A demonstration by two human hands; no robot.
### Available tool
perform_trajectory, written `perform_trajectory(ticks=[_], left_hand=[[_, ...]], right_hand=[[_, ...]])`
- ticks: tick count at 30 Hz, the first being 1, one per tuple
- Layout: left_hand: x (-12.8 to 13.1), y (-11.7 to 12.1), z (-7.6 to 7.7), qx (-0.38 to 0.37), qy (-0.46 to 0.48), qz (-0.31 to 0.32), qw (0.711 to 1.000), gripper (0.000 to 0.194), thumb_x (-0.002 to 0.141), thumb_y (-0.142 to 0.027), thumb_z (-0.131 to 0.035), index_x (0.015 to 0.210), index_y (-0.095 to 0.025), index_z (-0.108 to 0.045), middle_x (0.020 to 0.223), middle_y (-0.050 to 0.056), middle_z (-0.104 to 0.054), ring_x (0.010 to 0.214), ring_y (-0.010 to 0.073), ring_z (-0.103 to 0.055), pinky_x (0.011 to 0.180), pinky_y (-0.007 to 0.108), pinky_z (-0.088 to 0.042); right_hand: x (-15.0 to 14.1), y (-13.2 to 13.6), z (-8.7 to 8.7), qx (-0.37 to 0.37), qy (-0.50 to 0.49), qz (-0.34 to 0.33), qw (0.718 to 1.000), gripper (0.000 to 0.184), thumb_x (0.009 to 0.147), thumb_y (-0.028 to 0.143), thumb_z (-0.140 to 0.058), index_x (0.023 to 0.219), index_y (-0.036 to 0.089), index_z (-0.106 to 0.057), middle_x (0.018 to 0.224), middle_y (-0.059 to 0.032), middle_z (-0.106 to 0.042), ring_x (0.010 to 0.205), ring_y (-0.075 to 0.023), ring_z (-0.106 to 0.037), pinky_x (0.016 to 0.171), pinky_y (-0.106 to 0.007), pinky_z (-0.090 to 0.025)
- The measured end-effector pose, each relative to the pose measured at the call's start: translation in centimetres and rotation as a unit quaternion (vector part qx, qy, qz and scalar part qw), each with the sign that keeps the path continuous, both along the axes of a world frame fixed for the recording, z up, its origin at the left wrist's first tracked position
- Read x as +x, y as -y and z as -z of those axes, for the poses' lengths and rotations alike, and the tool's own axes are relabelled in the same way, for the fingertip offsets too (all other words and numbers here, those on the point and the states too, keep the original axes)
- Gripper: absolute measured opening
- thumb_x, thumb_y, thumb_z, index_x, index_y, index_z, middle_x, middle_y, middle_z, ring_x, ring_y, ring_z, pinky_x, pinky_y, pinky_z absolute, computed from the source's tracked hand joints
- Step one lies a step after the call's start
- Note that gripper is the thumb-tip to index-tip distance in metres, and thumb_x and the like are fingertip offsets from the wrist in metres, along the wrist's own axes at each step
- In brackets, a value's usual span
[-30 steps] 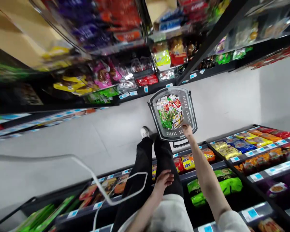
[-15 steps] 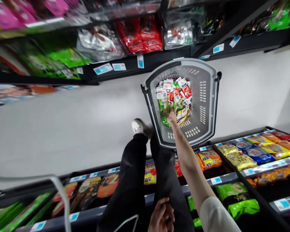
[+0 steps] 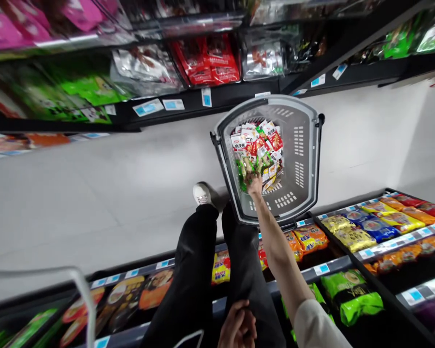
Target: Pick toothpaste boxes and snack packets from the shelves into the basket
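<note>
- The left hand [image 3: 239,325], cut off by the bottom edge, has its fingers loosely curled in front of the black trousers [image 3: 199,261].
- A white curved rod [image 3: 89,299] crosses the lower left; what it belongs to is hard to make out.
- The trouser legs block part of the lower shelf, where bright green bags [image 3: 358,295] and blue bags [image 3: 380,227] lie.
- The right hand [image 3: 254,184] reaches into the basket at the centre, against a shiny green packet [image 3: 243,166]; its fingertips are unclear, so I cannot tell whether they pinch it.
- The grey slotted basket [image 3: 313,159] holds heaped small packets [image 3: 258,145], white, red, green and yellow, overlapping.
- Red bags [image 3: 223,60] sit on the shelf at upper centre; goods along the top edge are cut off and blurred.
</note>
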State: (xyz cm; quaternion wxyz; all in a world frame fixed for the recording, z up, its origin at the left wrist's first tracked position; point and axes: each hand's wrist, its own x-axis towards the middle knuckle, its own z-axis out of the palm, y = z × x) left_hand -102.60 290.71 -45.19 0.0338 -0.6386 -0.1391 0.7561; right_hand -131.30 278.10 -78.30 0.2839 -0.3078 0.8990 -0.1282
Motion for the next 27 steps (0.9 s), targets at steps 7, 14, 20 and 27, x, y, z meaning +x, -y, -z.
perform_trajectory(ticks=[7,14,20,27], left_hand=[[1.3,-0.1,0.3,0.004,-0.005,-0.011,1.000,0.061,0.057,-0.053,-0.094,0.100,-0.022,-0.064,0.067,-0.003,-0.063,0.051,0.0129,-0.059,0.036,0.018,-0.032],[2.4,-1.0,0.8,-0.003,-0.038,-0.018,0.999,0.059,0.060,-0.055,-0.092,0.101,-0.022,-0.065,0.069,-0.002,-0.063,0.055,0.0143,-0.061,0.036,0.019,-0.035],[2.8,-1.2,0.4,-0.047,-0.052,-0.034,0.997,0.056,0.063,-0.053,-0.090,0.101,-0.020,-0.067,0.074,0.001,-0.066,0.060,0.0142,-0.061,0.042,0.020,-0.039],[3.3,4.4,-6.2,-0.111,-0.048,-0.036,0.992,0.042,0.062,-0.038,-0.093,0.089,-0.020,-0.067,0.070,0.002,-0.067,0.062,0.0172,-0.066,0.051,0.022,-0.046]], right_hand=[[-0.8,-0.3,0.8,0.005,0.007,0.021,1.000,0.020,0.088,0.016,-0.061,0.105,0.010,-0.070,0.128,-0.0170,-0.061,0.116,-0.0226,-0.056,0.105,-0.031,-0.043],[1.2,-1.1,0.9,0.042,0.057,0.043,0.997,0.023,0.095,0.018,-0.055,0.109,0.006,-0.068,0.108,-0.0159,-0.074,0.097,-0.0181,-0.065,0.087,-0.025,-0.048],[3.8,-2.5,-6.3,0.075,0.061,0.067,0.993,0.023,0.089,0.015,-0.054,0.106,0.009,-0.070,0.111,-0.0183,-0.073,0.104,-0.0255,-0.067,0.097,-0.033,-0.048],[9.5,-4.5,-26.2,0.042,0.061,0.062,0.995,0.017,0.081,0.019,-0.052,0.082,0.024,-0.068,0.093,-0.0133,-0.071,0.102,-0.0332,-0.070,0.098,-0.047,-0.052]])
